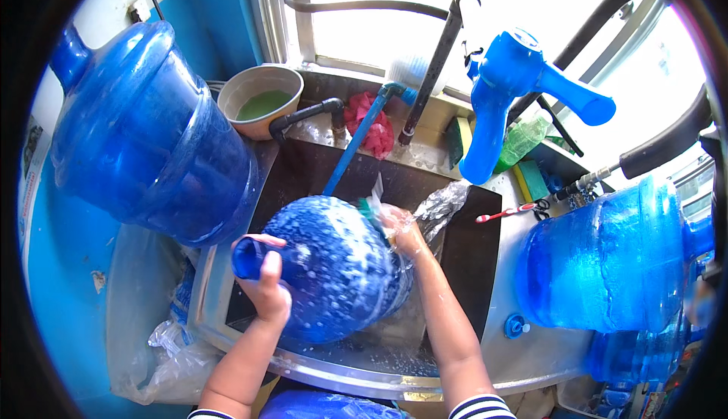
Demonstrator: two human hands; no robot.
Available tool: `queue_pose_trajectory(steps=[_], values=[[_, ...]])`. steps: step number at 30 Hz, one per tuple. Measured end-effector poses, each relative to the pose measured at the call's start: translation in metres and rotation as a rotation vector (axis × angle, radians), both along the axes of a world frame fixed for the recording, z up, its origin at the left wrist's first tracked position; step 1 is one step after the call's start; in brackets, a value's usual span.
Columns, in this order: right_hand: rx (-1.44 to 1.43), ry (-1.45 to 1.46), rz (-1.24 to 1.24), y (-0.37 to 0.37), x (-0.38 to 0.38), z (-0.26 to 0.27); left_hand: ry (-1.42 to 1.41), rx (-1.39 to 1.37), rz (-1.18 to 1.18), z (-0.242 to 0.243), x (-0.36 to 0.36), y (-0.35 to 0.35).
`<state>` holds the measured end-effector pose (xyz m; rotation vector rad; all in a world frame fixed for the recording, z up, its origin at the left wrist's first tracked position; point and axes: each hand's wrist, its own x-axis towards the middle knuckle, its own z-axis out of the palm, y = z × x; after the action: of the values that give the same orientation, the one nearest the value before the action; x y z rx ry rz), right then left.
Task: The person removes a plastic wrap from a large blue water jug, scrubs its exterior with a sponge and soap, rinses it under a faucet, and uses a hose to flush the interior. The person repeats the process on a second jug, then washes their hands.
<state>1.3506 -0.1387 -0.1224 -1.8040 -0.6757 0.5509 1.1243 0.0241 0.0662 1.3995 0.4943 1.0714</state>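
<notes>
A large blue plastic water jug, covered with soap suds, lies tilted in a metal sink, its neck towards the left. My left hand grips the neck, with the thumb across it. On the jug's far right side, my right hand presses a scrubbing sponge or pad that shows green; its fingers are partly hidden by foam and blur. Water pours from the faucet with blue handles behind the right hand.
Blue jugs stand at left and right. Behind the sink are a bowl of green liquid, a pink cloth, blue pipe, sponges and a green bottle. A red toothbrush and blue cap lie right.
</notes>
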Motion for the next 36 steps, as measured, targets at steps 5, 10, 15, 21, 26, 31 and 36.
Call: queue_pose_trajectory(steps=[5,10,15,21,26,31,36], values=[[0.097,0.24,0.393,0.033,0.038,0.025,-0.168,0.273,-0.789,0.004,-0.004,-0.027],[-0.362,0.258,-0.046,-0.052,0.029,-0.114,-0.165,-0.16,-0.182,-0.004,-0.01,-0.014],[0.263,0.307,0.158,0.04,-0.002,0.128,0.082,0.111,-0.197,0.013,-0.005,-0.021],[-0.39,0.083,0.026,-0.031,0.022,-0.034,-0.184,0.048,-0.711,0.002,-0.011,0.002],[-0.063,0.138,0.121,0.01,-0.006,0.043,-0.074,-0.155,0.007,-0.012,-0.01,0.009],[0.198,0.346,0.326,0.05,0.013,0.067,-0.044,0.225,-0.493,-0.001,-0.01,-0.015],[-0.284,0.157,0.104,-0.023,0.031,-0.083,-0.123,-0.186,-0.041,-0.008,-0.009,0.005]])
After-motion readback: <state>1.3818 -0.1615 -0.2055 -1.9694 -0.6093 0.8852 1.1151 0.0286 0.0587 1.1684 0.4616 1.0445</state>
